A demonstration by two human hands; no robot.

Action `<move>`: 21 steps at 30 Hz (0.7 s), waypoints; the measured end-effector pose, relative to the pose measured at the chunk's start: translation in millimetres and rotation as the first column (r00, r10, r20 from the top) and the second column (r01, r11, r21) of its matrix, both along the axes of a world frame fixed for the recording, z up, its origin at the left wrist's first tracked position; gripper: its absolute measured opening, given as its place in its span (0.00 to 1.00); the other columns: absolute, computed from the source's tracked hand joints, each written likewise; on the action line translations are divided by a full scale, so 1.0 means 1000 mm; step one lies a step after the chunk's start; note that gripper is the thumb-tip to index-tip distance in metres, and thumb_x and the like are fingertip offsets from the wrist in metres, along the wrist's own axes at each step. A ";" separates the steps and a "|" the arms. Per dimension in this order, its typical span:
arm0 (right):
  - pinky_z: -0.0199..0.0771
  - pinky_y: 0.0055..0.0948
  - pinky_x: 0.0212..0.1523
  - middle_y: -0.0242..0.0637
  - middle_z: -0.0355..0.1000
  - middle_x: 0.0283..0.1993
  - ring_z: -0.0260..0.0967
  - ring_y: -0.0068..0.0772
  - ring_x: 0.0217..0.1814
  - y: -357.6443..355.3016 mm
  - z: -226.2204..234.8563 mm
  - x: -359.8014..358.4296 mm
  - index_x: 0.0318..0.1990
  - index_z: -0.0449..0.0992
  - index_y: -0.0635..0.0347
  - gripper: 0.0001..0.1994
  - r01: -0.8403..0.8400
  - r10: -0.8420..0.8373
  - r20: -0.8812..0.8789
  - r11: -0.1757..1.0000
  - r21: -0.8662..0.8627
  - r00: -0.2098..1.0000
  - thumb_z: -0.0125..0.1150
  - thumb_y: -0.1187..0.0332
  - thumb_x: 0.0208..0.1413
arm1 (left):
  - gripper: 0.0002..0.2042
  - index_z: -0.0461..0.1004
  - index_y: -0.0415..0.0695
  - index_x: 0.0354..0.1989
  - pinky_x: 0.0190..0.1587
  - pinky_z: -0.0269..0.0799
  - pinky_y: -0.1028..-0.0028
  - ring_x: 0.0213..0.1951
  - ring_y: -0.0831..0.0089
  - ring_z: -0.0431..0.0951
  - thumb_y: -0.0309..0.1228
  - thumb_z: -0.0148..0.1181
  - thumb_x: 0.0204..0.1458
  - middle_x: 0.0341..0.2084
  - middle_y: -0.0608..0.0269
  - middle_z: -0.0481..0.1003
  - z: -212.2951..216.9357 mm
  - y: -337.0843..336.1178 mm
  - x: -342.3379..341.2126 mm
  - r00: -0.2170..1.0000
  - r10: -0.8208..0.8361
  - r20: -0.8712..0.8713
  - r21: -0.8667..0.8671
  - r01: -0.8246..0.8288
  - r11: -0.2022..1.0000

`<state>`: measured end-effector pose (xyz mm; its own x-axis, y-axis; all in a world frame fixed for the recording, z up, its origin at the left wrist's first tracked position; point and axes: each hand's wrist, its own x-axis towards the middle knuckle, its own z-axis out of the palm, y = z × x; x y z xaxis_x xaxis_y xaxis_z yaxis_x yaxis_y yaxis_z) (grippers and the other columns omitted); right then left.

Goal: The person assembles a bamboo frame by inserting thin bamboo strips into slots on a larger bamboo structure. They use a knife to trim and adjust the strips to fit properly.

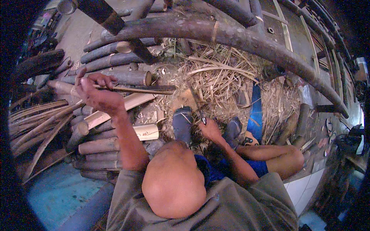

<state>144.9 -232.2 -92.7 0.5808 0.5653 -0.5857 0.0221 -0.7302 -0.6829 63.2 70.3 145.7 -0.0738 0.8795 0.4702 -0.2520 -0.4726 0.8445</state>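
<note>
My left hand (97,92), slightly smeared by motion, is raised over the bamboo pile at the left, with its fingers curled about the near end of a thin bamboo strip (138,90). The strip runs rightward, and its far end lies close to a wooden block (181,101) on the ground. Low in the middle, my right hand (210,129) grips the handle of a long-bladed knife (194,101). The blade points away from me, past the block's right side. My dark-covered foot (182,122) is at the block's near edge.
Pale shavings (217,77) heap beyond the block. A blue-bladed hand saw (255,111) lies right of my feet. Cut bamboo poles (98,146) and a split bamboo half (119,109) are stacked left, beside long strips (38,119). A thick bamboo beam (231,34) crosses the far side.
</note>
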 end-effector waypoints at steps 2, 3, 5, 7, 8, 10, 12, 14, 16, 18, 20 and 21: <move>0.73 0.51 0.43 0.56 0.76 0.34 0.75 0.61 0.39 -0.012 -0.035 -0.005 0.36 0.74 0.68 0.18 -0.011 0.017 0.224 1.000 -0.029 0.974 0.58 0.57 0.54 | 0.15 0.67 0.38 0.45 0.20 0.70 0.72 0.17 0.76 0.63 0.39 0.43 0.67 0.16 0.64 0.62 -0.008 -0.014 0.017 0.997 0.062 -0.050 -0.043 -0.064 0.997; 0.73 0.52 0.43 0.57 0.76 0.35 0.74 0.63 0.41 -0.013 -0.041 -0.006 0.37 0.74 0.68 0.18 -0.026 0.039 0.330 0.999 -0.044 0.943 0.58 0.58 0.54 | 0.15 0.67 0.38 0.45 0.20 0.70 0.73 0.17 0.77 0.63 0.39 0.44 0.67 0.16 0.64 0.62 -0.011 -0.022 0.024 0.998 0.027 -0.064 -0.023 -0.028 0.999; 0.73 0.53 0.45 0.59 0.76 0.36 0.74 0.65 0.43 -0.017 -0.043 0.000 0.38 0.75 0.68 0.18 -0.033 0.050 0.235 0.997 -0.073 0.971 0.58 0.58 0.54 | 0.14 0.67 0.39 0.44 0.20 0.69 0.73 0.18 0.77 0.63 0.39 0.45 0.67 0.17 0.65 0.62 -0.020 -0.033 0.035 0.995 -0.046 -0.092 0.013 0.048 0.999; 0.73 0.54 0.46 0.61 0.76 0.37 0.74 0.66 0.44 -0.011 -0.029 0.005 0.38 0.75 0.68 0.18 -0.060 0.076 0.170 0.993 -0.097 0.983 0.58 0.57 0.54 | 0.14 0.67 0.42 0.38 0.17 0.62 0.75 0.16 0.79 0.61 0.41 0.48 0.67 0.17 0.66 0.63 -0.023 -0.034 0.030 0.999 -0.025 -0.046 -0.052 0.023 0.998; 0.73 0.54 0.46 0.61 0.76 0.36 0.74 0.66 0.43 -0.008 -0.016 0.006 0.38 0.76 0.68 0.19 -0.071 0.089 0.157 0.991 -0.116 0.984 0.58 0.57 0.54 | 0.14 0.67 0.43 0.37 0.17 0.60 0.76 0.16 0.79 0.60 0.42 0.49 0.67 0.17 0.67 0.63 -0.016 -0.037 0.027 0.999 0.010 -0.034 -0.054 -0.012 0.998; 0.73 0.54 0.46 0.61 0.75 0.35 0.74 0.67 0.42 -0.012 -0.016 0.005 0.38 0.76 0.68 0.19 -0.078 0.100 0.155 0.987 -0.138 0.983 0.58 0.56 0.54 | 0.14 0.66 0.44 0.35 0.15 0.56 0.77 0.15 0.80 0.58 0.42 0.50 0.66 0.17 0.68 0.62 0.004 -0.043 0.021 0.999 0.010 0.037 -0.073 -0.007 0.997; 0.73 0.53 0.44 0.61 0.75 0.34 0.74 0.66 0.41 -0.017 -0.029 0.005 0.38 0.76 0.68 0.20 -0.067 0.091 0.191 0.989 -0.129 0.977 0.59 0.55 0.54 | 0.13 0.66 0.46 0.33 0.15 0.52 0.79 0.14 0.81 0.56 0.42 0.50 0.65 0.17 0.69 0.61 0.028 -0.046 0.017 0.984 -0.061 0.168 -0.084 0.076 0.994; 0.73 0.52 0.42 0.59 0.75 0.32 0.74 0.63 0.38 -0.019 -0.030 0.004 0.37 0.76 0.68 0.20 -0.069 0.069 0.194 0.998 -0.011 0.979 0.59 0.55 0.53 | 0.13 0.66 0.47 0.33 0.15 0.49 0.79 0.15 0.83 0.53 0.43 0.50 0.65 0.16 0.70 0.59 0.046 -0.061 0.019 0.977 -0.123 0.177 -0.016 0.127 0.992; 0.73 0.50 0.40 0.57 0.75 0.31 0.74 0.60 0.35 -0.016 -0.026 0.004 0.35 0.75 0.68 0.20 -0.074 0.067 0.147 0.996 0.043 0.987 0.60 0.55 0.53 | 0.14 0.65 0.48 0.33 0.16 0.44 0.80 0.15 0.83 0.48 0.44 0.49 0.66 0.16 0.71 0.56 0.047 -0.061 0.004 0.893 -0.394 0.218 0.128 0.374 0.918; 0.73 0.49 0.37 0.55 0.74 0.29 0.74 0.57 0.33 -0.008 -0.011 0.006 0.34 0.75 0.68 0.19 -0.088 0.086 0.050 0.996 0.023 0.995 0.60 0.56 0.54 | 0.13 0.64 0.49 0.32 0.16 0.44 0.80 0.15 0.83 0.47 0.44 0.48 0.66 0.15 0.71 0.54 0.055 -0.071 -0.013 0.863 -0.445 0.239 0.177 0.412 0.894; 0.72 0.47 0.36 0.53 0.74 0.27 0.73 0.54 0.31 -0.006 -0.019 0.006 0.33 0.75 0.67 0.18 -0.025 0.024 0.021 0.997 0.069 1.000 0.60 0.56 0.54 | 0.13 0.61 0.50 0.31 0.16 0.44 0.80 0.14 0.82 0.47 0.42 0.47 0.66 0.14 0.71 0.54 0.065 -0.082 -0.016 0.792 -0.529 0.306 0.190 0.494 0.849; 0.72 0.46 0.35 0.53 0.74 0.27 0.73 0.52 0.31 -0.008 -0.024 0.008 0.32 0.74 0.67 0.18 0.015 -0.016 0.010 0.996 0.088 1.000 0.60 0.56 0.54 | 0.13 0.61 0.49 0.31 0.16 0.44 0.80 0.14 0.82 0.48 0.42 0.47 0.66 0.14 0.71 0.54 0.060 -0.085 -0.008 0.828 -0.480 0.289 0.137 0.461 0.877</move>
